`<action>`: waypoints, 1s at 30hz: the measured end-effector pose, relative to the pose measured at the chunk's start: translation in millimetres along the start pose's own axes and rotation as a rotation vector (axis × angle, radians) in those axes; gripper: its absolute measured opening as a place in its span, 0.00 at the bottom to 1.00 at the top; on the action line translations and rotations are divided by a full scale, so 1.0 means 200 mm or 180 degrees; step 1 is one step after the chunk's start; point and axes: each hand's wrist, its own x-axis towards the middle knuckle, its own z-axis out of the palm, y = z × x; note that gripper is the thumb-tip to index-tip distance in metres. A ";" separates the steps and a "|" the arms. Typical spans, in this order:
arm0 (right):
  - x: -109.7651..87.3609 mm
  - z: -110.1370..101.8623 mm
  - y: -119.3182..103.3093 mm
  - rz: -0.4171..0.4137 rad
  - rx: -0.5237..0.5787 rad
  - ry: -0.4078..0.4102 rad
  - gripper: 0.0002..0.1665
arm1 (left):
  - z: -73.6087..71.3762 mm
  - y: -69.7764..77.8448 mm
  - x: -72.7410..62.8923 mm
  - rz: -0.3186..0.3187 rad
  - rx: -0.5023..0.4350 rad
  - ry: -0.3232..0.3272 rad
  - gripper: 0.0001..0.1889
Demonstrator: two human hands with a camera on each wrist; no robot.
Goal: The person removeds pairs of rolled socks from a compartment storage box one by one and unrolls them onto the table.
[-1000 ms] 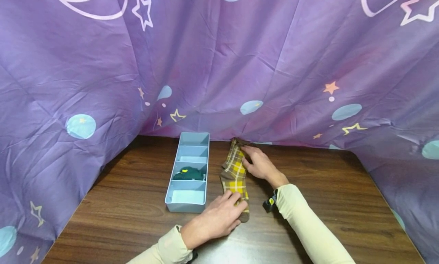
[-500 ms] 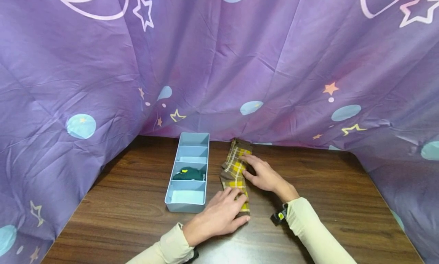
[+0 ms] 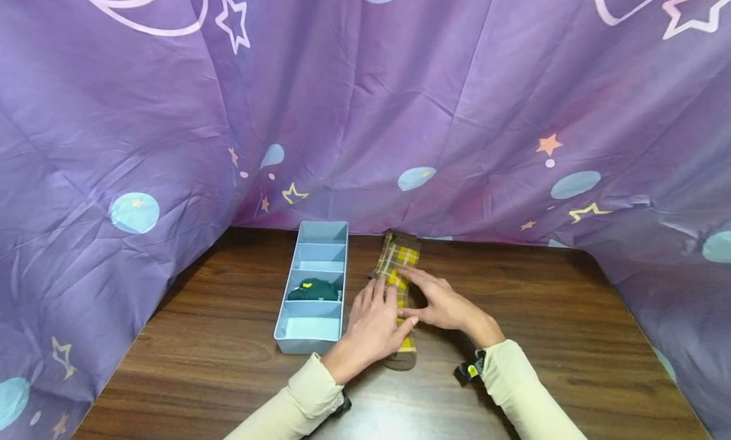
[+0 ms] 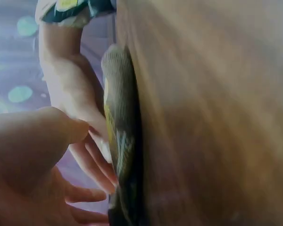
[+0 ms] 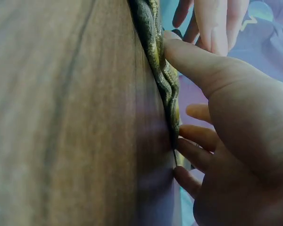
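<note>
Brown-and-yellow plaid socks (image 3: 407, 257) lie lengthwise on the wooden table, cuff end toward the curtain and brown toe toward me. Two layers show along their edge in the right wrist view, one sock (image 5: 155, 52) over the other. My left hand (image 3: 371, 322) spreads over their middle with fingers extended, hiding part of the plaid. From the right side, my right hand (image 3: 445, 303) rests its fingertips on the socks, thumb reaching near the left hand. In the left wrist view the ribbed toe (image 4: 117, 66) stands out beside both hands.
Left of the socks stands a light blue divided box (image 3: 311, 348). One of its compartments holds a folded dark green cloth item (image 3: 314, 291) with a yellow mark. A purple patterned curtain (image 3: 354, 141) hangs around the table's back and sides (image 3: 200, 351).
My left hand has slid from the toe end up to the middle of the socks, uncovering the toe. My right hand has moved down from near the cuff toward the middle.
</note>
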 end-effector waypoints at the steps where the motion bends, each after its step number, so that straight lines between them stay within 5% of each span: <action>1: 0.00 0.00 0.00 -0.0008 -0.0021 -0.0004 0.54 | 0.00 -0.01 0.01 -0.0056 -0.0007 -0.0025 0.39; 6: -0.01 -0.01 0.00 -0.0007 -0.0059 -0.0053 0.58 | 0.01 -0.05 0.04 -0.0260 -0.0110 -0.0147 0.42; 30: -0.04 -0.08 0.00 0.0362 -0.0655 -0.0090 0.60 | 0.00 -0.03 0.04 -0.0526 -0.0293 -0.0543 0.47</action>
